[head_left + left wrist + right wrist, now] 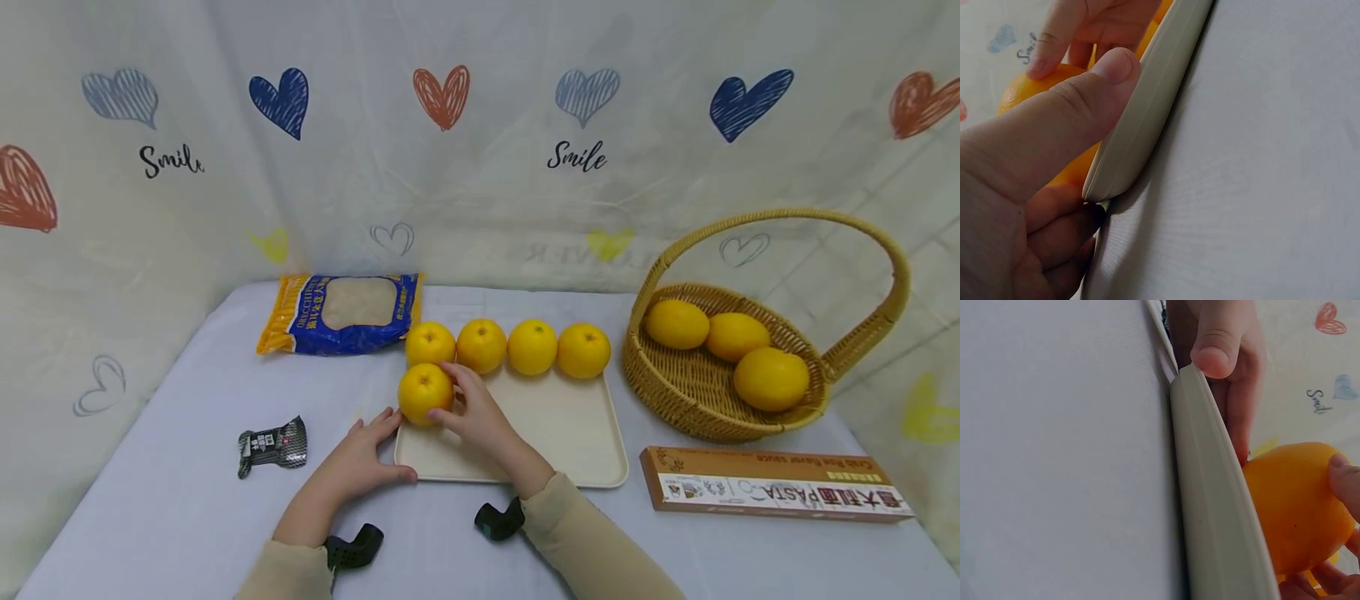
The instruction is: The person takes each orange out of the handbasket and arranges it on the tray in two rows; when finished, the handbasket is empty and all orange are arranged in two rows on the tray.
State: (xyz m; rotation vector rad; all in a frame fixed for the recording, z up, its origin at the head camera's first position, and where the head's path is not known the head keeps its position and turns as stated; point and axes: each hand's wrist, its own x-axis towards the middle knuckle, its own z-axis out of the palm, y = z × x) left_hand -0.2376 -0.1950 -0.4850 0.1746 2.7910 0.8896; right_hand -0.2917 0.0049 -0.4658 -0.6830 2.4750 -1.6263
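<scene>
My right hand [480, 414] grips an orange [424, 395] at the left side of a cream tray [570, 433], thumb on the near side and fingers on the far side. My left hand [356, 462] holds the tray's near left corner; its thumb [1113, 67] lies against the front rim and its other fingers reach along the left side, close to the gripped orange. Behind that orange, several more oranges [532, 347] stand in a row along the tray's back edge. In the right wrist view, the gripped orange [1297, 506] sits just past the tray's rim [1216, 487].
To the right, a wicker basket [667, 400] with a tall handle holds three yellow-orange fruits [771, 379]. A pasta box [776, 485] lies in front of it. A blue and yellow pasta bag [348, 315] lies at the back left, and a small black packet [273, 447] at the left.
</scene>
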